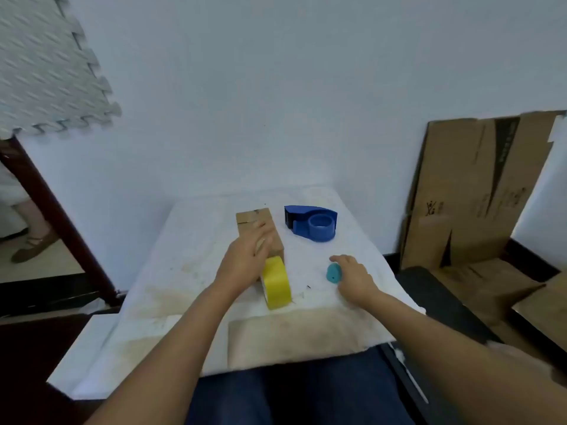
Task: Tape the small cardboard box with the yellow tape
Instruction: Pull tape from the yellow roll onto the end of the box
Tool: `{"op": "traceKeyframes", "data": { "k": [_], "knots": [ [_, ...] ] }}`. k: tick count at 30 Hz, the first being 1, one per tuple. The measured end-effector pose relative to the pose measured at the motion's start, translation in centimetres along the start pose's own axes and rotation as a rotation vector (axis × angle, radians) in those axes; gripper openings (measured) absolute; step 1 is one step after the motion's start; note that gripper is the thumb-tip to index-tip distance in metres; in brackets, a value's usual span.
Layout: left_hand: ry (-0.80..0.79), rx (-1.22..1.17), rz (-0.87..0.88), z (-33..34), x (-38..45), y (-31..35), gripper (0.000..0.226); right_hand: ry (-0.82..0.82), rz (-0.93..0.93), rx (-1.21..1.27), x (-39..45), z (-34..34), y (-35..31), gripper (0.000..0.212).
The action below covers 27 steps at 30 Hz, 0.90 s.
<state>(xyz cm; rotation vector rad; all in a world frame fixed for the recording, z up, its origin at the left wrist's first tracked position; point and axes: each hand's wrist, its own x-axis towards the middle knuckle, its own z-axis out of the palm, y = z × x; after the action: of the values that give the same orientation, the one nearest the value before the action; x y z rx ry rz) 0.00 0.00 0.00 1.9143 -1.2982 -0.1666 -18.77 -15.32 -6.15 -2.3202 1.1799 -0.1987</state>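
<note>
left hand (245, 256) flat on the box (260, 233), fingers spread, beside the yellow tape (276, 282). right hand (352, 277) closed around a small teal tool (333, 273).

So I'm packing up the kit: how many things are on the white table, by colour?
Yellow: 1, the tape roll
Brown: 1, the small cardboard box
Dark blue: 1, the tape dispenser
Teal: 1, a small object
Total: 4
</note>
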Motion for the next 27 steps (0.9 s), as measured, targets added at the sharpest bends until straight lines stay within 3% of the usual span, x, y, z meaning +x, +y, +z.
{"op": "traceKeyframes", "data": {
  "k": [3,8,11,15,21,27],
  "knots": [
    [0.176,-0.121,-0.117,0.2,-0.4,-1.0,0.031,-0.052,-0.045,-0.103,0.1,0.2,0.3,0.065],
    [0.309,-0.098,-0.260,0.7,-0.7,-3.2,0.029,0.059,-0.087,-0.026,0.7,1.2,1.0,0.031],
    [0.256,-0.109,-0.251,1.3,-0.6,-4.2,0.029,0.157,-0.082,0.157,1.0,0.7,0.3,0.031],
    [0.172,-0.095,-0.214,1.5,-0.2,-4.8,0.033,0.280,0.079,0.592,1.5,0.6,-1.9,0.027],
    [0.041,-0.087,-0.175,1.1,0.0,-5.6,0.033,0.119,0.228,1.325,2.2,1.2,-4.9,0.031],
    [-0.023,-0.253,-0.182,0.5,0.5,-6.1,0.031,0.163,0.269,1.245,2.5,2.0,-5.1,0.028]
  ]
}}
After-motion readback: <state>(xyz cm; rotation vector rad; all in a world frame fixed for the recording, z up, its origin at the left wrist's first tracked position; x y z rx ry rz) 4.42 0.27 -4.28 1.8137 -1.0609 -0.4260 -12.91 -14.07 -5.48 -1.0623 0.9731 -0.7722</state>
